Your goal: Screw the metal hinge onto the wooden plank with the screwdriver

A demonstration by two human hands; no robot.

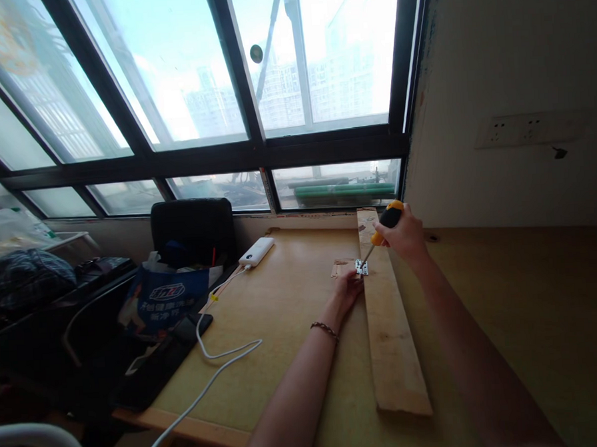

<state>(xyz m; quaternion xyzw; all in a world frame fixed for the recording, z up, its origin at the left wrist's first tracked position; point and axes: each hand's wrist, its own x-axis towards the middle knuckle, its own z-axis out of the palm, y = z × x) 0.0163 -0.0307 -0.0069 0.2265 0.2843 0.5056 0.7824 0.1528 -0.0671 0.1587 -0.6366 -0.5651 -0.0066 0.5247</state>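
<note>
My right hand is closed around the yellow and black handle of a screwdriver. Its shaft slants down and left, the tip meeting a small silver metal hinge. That hinge lies at the left edge of a long wooden plank, which runs lengthwise away from me on the table. My left hand is at the hinge's near left side, fingers closed on it and partly hidden. A small piece of wood lies just beyond that hand, left of the plank.
A white power bank with a white cable sits on the yellowish table. Left of it are a black chair and a blue bag. Windows line the back, and a wall with sockets stands at right.
</note>
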